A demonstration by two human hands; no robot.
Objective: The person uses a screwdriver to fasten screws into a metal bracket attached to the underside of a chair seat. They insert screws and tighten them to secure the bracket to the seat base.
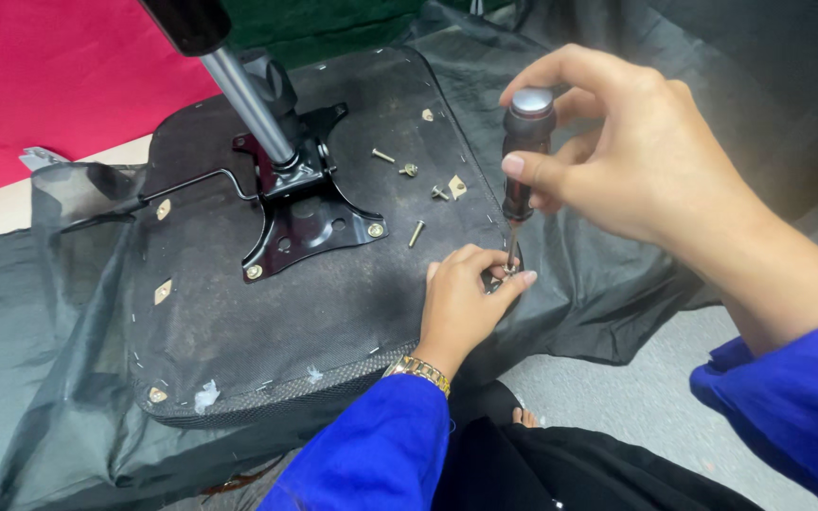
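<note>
An upturned office chair seat (267, 312) with a black fabric underside lies in front of me. My right hand (636, 161) grips a screwdriver (523, 156) with a dark handle, held upright with its tip down at the seat's right edge. My left hand (466, 298) pinches a small metal fastener right at the tip. A black metal mounting plate (300, 213) with a chrome gas cylinder (253, 104) is bolted near the seat's middle.
Loose bolts (416, 232) and small metal fittings (456, 186) lie on the seat between the plate and my hands. A thin lever rod (182, 185) sticks out to the left. Dark mesh fabric (40, 378) spreads around the seat; a red surface (49, 76) lies behind.
</note>
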